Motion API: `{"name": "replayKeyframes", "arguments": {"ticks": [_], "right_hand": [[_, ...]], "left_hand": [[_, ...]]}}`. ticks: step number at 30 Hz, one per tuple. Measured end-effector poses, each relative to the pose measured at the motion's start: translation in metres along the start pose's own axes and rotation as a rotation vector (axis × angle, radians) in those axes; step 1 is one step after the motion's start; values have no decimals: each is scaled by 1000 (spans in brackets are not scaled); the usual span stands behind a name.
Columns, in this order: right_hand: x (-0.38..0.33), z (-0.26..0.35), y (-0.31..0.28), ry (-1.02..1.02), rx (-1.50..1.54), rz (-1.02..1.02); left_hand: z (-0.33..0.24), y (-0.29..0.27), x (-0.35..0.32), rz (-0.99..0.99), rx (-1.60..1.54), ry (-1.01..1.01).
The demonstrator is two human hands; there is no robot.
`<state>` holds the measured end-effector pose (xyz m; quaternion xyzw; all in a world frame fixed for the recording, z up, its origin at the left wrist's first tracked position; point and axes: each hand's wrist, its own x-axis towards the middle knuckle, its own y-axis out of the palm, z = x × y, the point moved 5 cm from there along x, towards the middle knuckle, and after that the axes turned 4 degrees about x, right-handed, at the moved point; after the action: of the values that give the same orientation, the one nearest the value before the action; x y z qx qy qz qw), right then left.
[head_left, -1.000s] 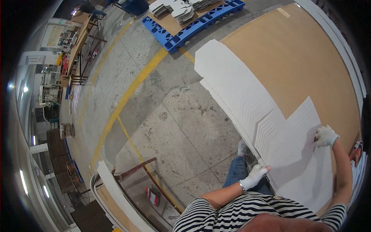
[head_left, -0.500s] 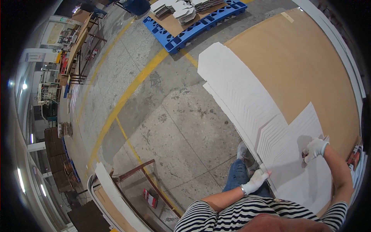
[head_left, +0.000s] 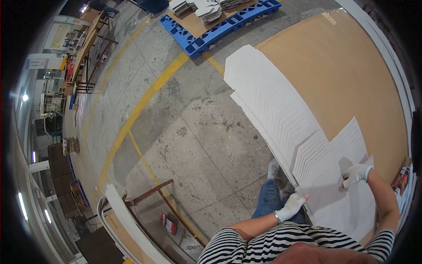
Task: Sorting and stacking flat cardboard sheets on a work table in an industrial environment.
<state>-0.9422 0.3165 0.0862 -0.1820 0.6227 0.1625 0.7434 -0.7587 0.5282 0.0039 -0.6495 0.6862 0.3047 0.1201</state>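
White cardboard sheets [head_left: 277,105], overlapping like a fanned stack, lie along the near left side of a brown-topped table. At their edge, my gloved left hand [head_left: 290,207] is closed, its fingertips gripping the border of the sheets. My gloved right hand [head_left: 357,174] is over the sheets nearer the right side, with fingers curled inward. A small dark thing seems to show at those fingertips, too small to make out. Under the right hand, a white sheet's pointed corner reaches onto the brown board [head_left: 334,70].
A blue pallet [head_left: 193,49] carries stacks of cut cardboard [head_left: 209,13] beyond the floor's yellow lines. At the lower left stands a brown metal frame [head_left: 151,192] beside another board-topped table [head_left: 127,229]. A red and black package [head_left: 400,180] sits by the right table edge.
My right hand has shifted slightly left and down over the sheets. My left hand stays at the sheet edge.
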Motion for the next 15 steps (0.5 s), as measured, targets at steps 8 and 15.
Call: {"name": "replayKeyframes", "arguments": {"ticks": [8, 15], "right_hand": [[17, -24, 18, -80, 547, 36], [10, -4, 11, -252, 872, 207]], "left_hand": [[-35, -4, -8, -67, -10, -9], [-15, -2, -5, 26, 17, -103]]}}
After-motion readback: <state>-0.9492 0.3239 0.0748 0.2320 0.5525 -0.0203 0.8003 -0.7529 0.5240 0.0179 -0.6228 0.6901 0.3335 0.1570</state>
